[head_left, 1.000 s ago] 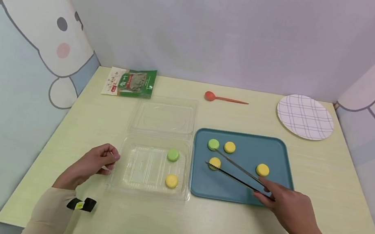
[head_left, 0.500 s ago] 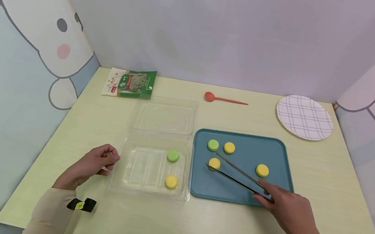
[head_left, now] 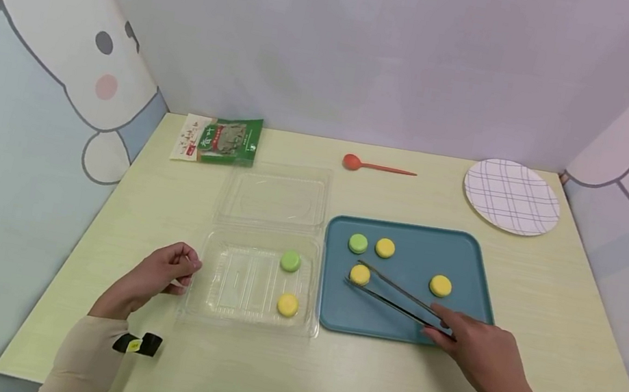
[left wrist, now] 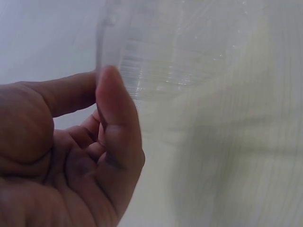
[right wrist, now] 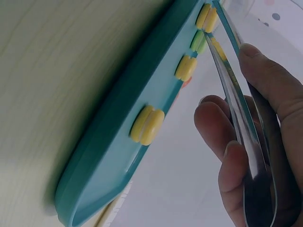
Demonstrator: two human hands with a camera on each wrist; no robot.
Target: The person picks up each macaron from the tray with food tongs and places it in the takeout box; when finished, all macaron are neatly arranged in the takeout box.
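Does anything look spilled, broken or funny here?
No, nothing stands out. The cookies on the blue tray lie flat, the clear box lies open, and the right hand holds tongs, tips either side of a yellow cookie. I see no spills or breaks.

Cartoon-printed walls, pale table

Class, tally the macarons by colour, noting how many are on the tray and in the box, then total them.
Yellow macarons: 4 (3 on the blue tray, 1 in the clear box)
Green macarons: 2 (1 on the blue tray, 1 in the clear box)
Total: 6
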